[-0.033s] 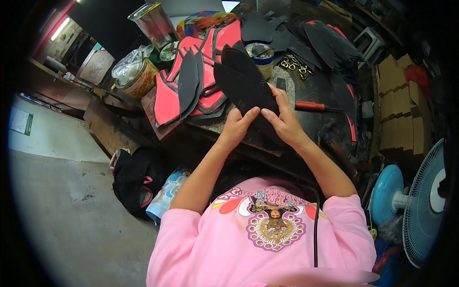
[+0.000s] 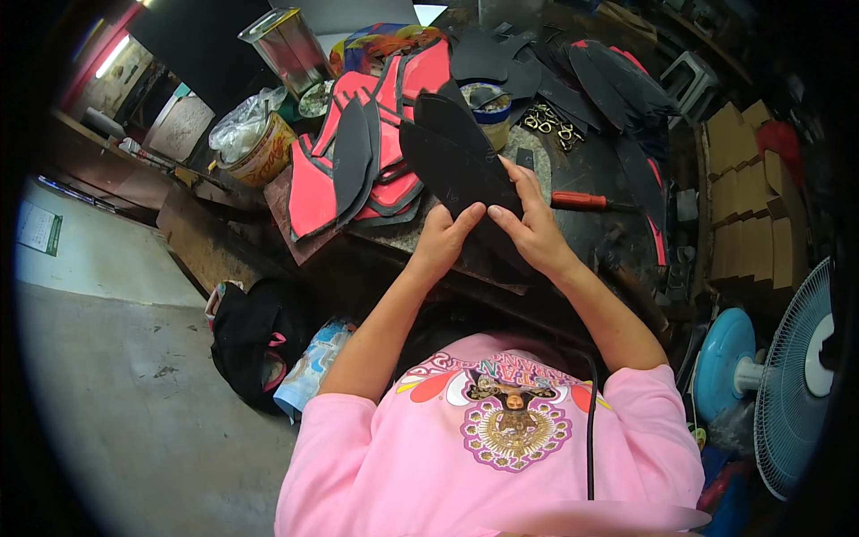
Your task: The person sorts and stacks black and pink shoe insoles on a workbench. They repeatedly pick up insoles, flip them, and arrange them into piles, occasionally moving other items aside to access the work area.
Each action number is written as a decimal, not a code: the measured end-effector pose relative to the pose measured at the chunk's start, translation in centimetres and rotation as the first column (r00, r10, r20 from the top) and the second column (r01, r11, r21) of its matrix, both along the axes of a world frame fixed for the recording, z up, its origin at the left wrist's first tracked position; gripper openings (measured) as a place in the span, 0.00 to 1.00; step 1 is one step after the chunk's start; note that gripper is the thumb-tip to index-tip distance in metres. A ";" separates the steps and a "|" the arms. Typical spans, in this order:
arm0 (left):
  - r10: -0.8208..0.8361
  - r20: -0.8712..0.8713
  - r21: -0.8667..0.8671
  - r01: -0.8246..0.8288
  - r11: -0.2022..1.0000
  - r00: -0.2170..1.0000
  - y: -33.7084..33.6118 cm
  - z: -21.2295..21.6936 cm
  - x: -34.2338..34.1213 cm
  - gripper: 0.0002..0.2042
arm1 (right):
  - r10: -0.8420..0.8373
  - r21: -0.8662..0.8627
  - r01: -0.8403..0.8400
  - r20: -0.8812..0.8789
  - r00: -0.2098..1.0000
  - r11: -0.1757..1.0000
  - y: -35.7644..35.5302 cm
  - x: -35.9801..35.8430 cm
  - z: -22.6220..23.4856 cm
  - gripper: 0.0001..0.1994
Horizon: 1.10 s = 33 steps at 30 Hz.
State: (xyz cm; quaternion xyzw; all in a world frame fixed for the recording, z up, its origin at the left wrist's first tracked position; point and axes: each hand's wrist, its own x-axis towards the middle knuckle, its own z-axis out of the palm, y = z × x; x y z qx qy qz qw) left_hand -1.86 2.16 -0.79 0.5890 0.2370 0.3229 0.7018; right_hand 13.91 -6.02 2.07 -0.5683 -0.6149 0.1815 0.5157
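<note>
My left hand (image 2: 445, 240) and my right hand (image 2: 531, 221) hold black sole-shaped pieces (image 2: 452, 161) between them. My thumbs lie on the near face, their tips almost touching, and most of my other fingers are hidden behind. At least two pieces overlap in a slight fan, tilted up toward the left. Just beyond my left hand, pink-and-black cut pieces (image 2: 313, 195) lie in a loose pile, with dark curved pieces (image 2: 354, 161) on top. To the right of my right hand lies a red-handled tool (image 2: 578, 200) with a dark shaft.
A tub with a blue rim (image 2: 490, 114) stands behind the held pieces, beside brass-coloured metal clips (image 2: 553, 127). More black pieces (image 2: 617, 85) are heaped at the far right. Stacked cardboard (image 2: 744, 215) and a fan (image 2: 801, 376) are on my right. A metal can (image 2: 291, 49) stands far left.
</note>
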 end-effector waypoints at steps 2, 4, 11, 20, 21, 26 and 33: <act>-0.043 -0.047 -0.041 0.041 0.998 0.998 0.0 0.2 -0.3 0.20 | 0.026 -0.011 -0.028 -0.096 0.995 1.000 0.0 0.1 -0.1 0.33; 0.026 0.027 -0.031 -0.025 0.999 0.999 -0.4 0.2 -0.2 0.19 | 0.059 -0.007 -0.061 -0.161 0.985 0.998 0.1 0.2 -0.1 0.34; 0.131 0.089 -0.033 -0.129 0.991 0.987 -0.4 0.1 0.4 0.18 | 0.080 -0.082 -0.118 -0.369 0.926 0.990 0.6 1.1 -0.5 0.34; 0.291 0.068 0.122 -0.298 0.947 0.954 6.0 6.9 -2.5 0.23 | 0.053 -0.189 -0.122 -0.335 0.941 0.974 1.1 1.1 -2.0 0.32; 0.328 0.020 0.110 -0.328 0.938 0.945 7.3 7.5 -2.5 0.23 | 0.026 -0.222 -0.075 -0.215 0.976 0.972 1.2 0.9 -2.1 0.32; 0.249 0.052 0.162 -0.254 0.954 0.967 14.3 8.4 -0.5 0.21 | 0.025 -0.085 -0.017 0.100 0.995 0.996 0.8 0.4 -2.4 0.26; 0.485 -0.340 0.578 -0.228 0.783 0.806 21.5 5.7 2.5 0.31 | 0.041 -0.033 -0.036 0.192 0.981 0.999 0.9 0.5 -2.6 0.22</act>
